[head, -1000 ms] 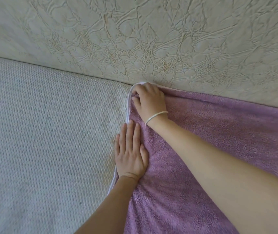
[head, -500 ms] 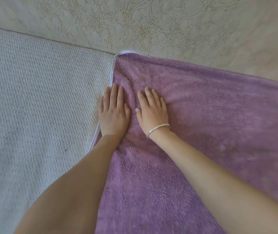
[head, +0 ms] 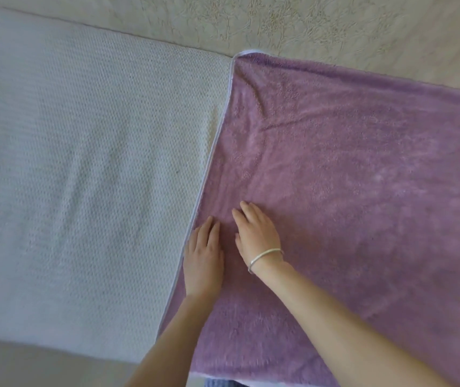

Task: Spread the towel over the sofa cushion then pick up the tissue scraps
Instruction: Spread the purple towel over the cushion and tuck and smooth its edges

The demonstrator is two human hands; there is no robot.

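Note:
A purple towel (head: 348,177) with a pale trimmed edge lies spread flat over the right part of the sofa seat, with a few soft creases near its far corner. My left hand (head: 203,258) rests palm down on the towel just inside its left edge, fingers together and flat. My right hand (head: 256,233), with a white bangle on the wrist, lies palm down beside it, fingers slightly apart. Neither hand holds anything. No tissue scraps are in view.
The light grey woven sofa cushion (head: 83,177) fills the left half. The cream embossed sofa backrest (head: 279,20) runs along the top. The seat's front edge (head: 55,350) shows at the bottom left, with floor below it.
Both hands have slid back along the towel from its far corner toward the front of the seat, pressing it flat. The view has pulled back and shows more of the towel.

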